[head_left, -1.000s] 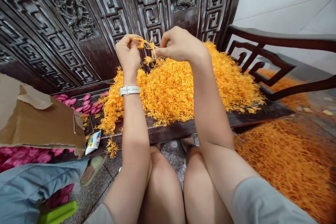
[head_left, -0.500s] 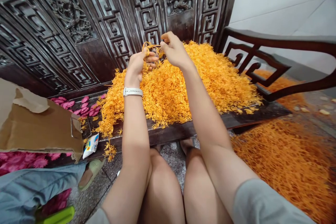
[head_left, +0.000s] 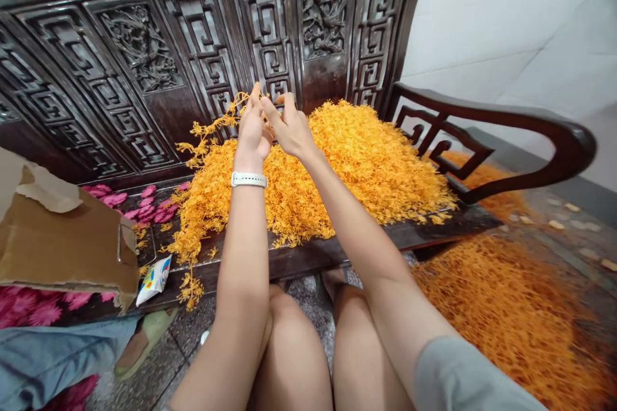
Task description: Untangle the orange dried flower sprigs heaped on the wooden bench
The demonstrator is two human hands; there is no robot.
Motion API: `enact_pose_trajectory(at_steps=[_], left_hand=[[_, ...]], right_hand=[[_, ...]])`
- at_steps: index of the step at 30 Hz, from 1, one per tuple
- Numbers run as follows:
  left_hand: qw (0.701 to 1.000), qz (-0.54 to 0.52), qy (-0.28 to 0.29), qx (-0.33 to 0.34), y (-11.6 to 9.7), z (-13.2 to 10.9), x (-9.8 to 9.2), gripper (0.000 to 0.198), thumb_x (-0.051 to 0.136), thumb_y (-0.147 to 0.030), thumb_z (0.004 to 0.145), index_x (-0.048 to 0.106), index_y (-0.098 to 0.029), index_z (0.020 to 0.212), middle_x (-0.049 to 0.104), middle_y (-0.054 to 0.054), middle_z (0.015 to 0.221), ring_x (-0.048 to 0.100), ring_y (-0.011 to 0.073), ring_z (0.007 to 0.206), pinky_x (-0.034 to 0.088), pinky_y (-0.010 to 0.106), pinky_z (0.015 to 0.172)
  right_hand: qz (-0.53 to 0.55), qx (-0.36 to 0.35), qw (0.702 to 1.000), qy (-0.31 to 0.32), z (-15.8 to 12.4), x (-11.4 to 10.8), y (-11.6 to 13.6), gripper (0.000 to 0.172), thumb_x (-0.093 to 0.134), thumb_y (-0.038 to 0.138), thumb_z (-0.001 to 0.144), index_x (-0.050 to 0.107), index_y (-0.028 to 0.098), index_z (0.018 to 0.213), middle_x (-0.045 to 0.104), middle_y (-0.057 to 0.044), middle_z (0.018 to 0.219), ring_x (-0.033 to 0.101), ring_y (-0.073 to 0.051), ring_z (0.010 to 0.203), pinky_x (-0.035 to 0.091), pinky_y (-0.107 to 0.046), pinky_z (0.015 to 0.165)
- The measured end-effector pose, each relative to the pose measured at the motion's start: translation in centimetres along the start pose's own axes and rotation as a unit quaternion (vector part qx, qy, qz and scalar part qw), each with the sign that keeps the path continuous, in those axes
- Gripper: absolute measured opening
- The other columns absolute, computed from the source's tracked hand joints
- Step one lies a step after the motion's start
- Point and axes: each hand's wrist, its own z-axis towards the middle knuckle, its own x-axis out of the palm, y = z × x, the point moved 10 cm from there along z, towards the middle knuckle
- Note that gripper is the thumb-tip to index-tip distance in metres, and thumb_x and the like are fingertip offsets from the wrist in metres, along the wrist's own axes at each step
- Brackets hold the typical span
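Note:
A large pile of orange plastic flower pieces is heaped on a dark wooden bench. Above the pile, my left hand, with a white band at its wrist, is closed on a strand of orange plastic flower pieces. The strand trails out to the left, over the pile's edge. My right hand is right beside the left, its thumb and bent fingers at the left fingertips. What sits between the right fingers is too small and hidden to make out.
A carved bench back rises behind the pile, with a curved armrest to the right. More orange pieces lie on the floor at right. At left are a cardboard box, pink flower pieces, a small white packet and another person's jeans leg.
My hands have come closer together, the right moving left and down to the left fingers. The orange strand now stretches out to the left of my left hand. The view has shifted slightly.

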Motion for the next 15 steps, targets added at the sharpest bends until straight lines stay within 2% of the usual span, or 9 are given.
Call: enact_pose_trajectory(at_steps=[2,4,6,7,8,10,13,15], left_hand=[[0.999,-0.022,0.024,-0.025,-0.2,-1.2,0.9,0.043,0.048,-0.053,0.107,0.062,-0.036,0.144,0.068,0.009,0.143,0.062,0.0248,0.138,0.052,0.042,0.113],[0.998,-0.029,0.049,-0.03,-0.9,-2.7,2.3,0.038,0.053,-0.047,0.105,0.068,-0.035,0.138,0.06,0.005,0.156,0.046,0.0245,0.154,0.043,0.042,0.123],[0.997,-0.03,0.063,-0.025,-1.7,-4.4,4.1,0.035,0.056,-0.041,0.103,0.072,-0.033,0.133,0.054,0.003,0.163,0.033,0.0224,0.162,0.032,0.039,0.13],[0.997,-0.035,0.069,-0.028,-2.0,-5.3,5.0,0.034,0.057,-0.039,0.103,0.073,-0.032,0.131,0.054,0.003,0.163,0.03,0.0215,0.163,0.03,0.037,0.131],[0.996,-0.043,0.073,-0.037,-2.1,-6.4,6.0,0.032,0.057,-0.038,0.102,0.075,-0.03,0.128,0.055,0.004,0.162,0.033,0.0215,0.162,0.031,0.036,0.13],[0.992,-0.064,0.079,-0.077,-2.3,-8.7,7.7,0.028,0.06,-0.04,0.102,0.077,-0.028,0.12,0.064,0.007,0.152,0.048,0.0233,0.153,0.041,0.036,0.124],[0.983,-0.072,0.068,-0.156,-2.5,-12.2,9.0,0.03,0.064,-0.048,0.099,0.078,-0.024,0.109,0.077,0.01,0.124,0.07,0.0238,0.119,0.058,0.035,0.1],[0.982,-0.047,0.043,-0.18,-3.2,-13.9,9.1,0.033,0.065,-0.052,0.098,0.077,-0.022,0.106,0.078,0.009,0.103,0.073,0.022,0.097,0.059,0.033,0.083]], right_hand=[[0.013,0.01,1.0,0.002,0.1,-0.2,-0.3,0.058,0.049,0.082,0.094,0.058,0.026,0.104,0.062,-0.001,0.082,0.062,-0.021,0.082,0.052,-0.038,0.088],[0.035,0.006,0.999,0.006,-0.4,-0.5,0.2,0.059,0.044,0.082,0.096,0.058,0.024,0.096,0.064,-0.004,0.089,0.062,-0.021,0.088,0.052,-0.037,0.09],[0.066,0.001,0.998,-0.012,-1.8,-1.4,1.3,0.061,0.036,0.079,0.1,0.058,0.023,0.093,0.066,-0.006,0.096,0.062,-0.021,0.097,0.052,-0.035,0.093],[0.077,0.004,0.997,-0.03,-2.8,-2.1,1.8,0.062,0.032,0.078,0.102,0.058,0.022,0.092,0.066,-0.007,0.098,0.062,-0.02,0.098,0.052,-0.034,0.093],[0.083,0.011,0.995,-0.05,-4.0,-3.0,2.3,0.062,0.028,0.076,0.103,0.058,0.022,0.092,0.066,-0.007,0.097,0.062,-0.02,0.098,0.052,-0.033,0.09],[0.07,0.033,0.994,-0.075,-6.4,-4.7,3.5,0.059,0.029,0.073,0.104,0.056,0.022,0.089,0.063,-0.005,0.089,0.059,-0.018,0.088,0.05,-0.031,0.081],[0.01,0.045,0.995,-0.091,-9.2,-7.7,6.3,0.051,0.04,0.065,0.104,0.05,0.023,0.078,0.055,0.0,0.076,0.051,-0.016,0.074,0.041,-0.029,0.07],[-0.044,0.031,0.993,-0.103,-10.3,-9.8,8.7,0.046,0.044,0.059,0.105,0.049,0.023,0.077,0.056,0.0,0.076,0.05,-0.017,0.073,0.039,-0.03,0.071]])
